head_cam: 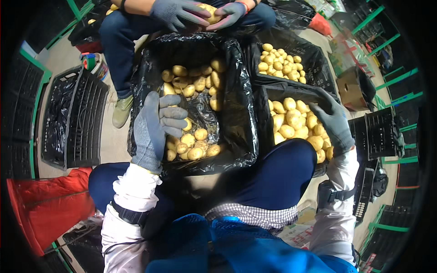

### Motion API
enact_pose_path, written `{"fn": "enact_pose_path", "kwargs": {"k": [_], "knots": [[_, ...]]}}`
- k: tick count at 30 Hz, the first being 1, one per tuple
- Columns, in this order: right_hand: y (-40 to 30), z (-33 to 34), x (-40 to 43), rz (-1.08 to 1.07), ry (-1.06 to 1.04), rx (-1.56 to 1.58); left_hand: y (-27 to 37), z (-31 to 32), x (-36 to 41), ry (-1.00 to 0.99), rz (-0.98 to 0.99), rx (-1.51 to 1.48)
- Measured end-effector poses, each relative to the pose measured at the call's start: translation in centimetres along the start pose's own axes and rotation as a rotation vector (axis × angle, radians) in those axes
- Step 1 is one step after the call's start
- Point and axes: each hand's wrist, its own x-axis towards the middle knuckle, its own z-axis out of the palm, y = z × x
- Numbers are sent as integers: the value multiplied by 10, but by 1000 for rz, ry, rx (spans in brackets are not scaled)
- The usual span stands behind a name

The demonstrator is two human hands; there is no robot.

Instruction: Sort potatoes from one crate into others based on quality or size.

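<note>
My left hand point(157, 126), in a grey work glove, is over the left side of a large crate lined with black plastic point(251, 119). Its fingers point right and slightly apart, with nothing seen in them. Inside that crate, potatoes point(194, 153) lie in a near group and a far group point(191, 80), with bare liner and bits of straw between. My right hand point(331, 117), also gloved, arches with thumb and fingers apart at the right edge of a second lined crate. Larger pale potatoes point(295, 117) fill this crate. No potato shows in that hand; some fingers are hidden.
Opposite me a person's gloved hands point(201, 15) hold a potato point(209, 13) above the far rim. Small potatoes point(280, 63) fill another lined crate point(312, 61). A black slatted crate point(85, 119) stands left, near a red bag point(51, 204). A cardboard box point(351, 88) stands right.
</note>
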Motion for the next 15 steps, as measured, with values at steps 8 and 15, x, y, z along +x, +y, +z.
{"fn": "enact_pose_path", "kwargs": {"k": [8, 15], "knots": [[-100, 170, 25, -442, -566, -148, 8, -3, -7, 49, 176, 387], [-113, 209, 21, -323, -887, -147, 28, -27, 0, -53, 238, 404]]}}
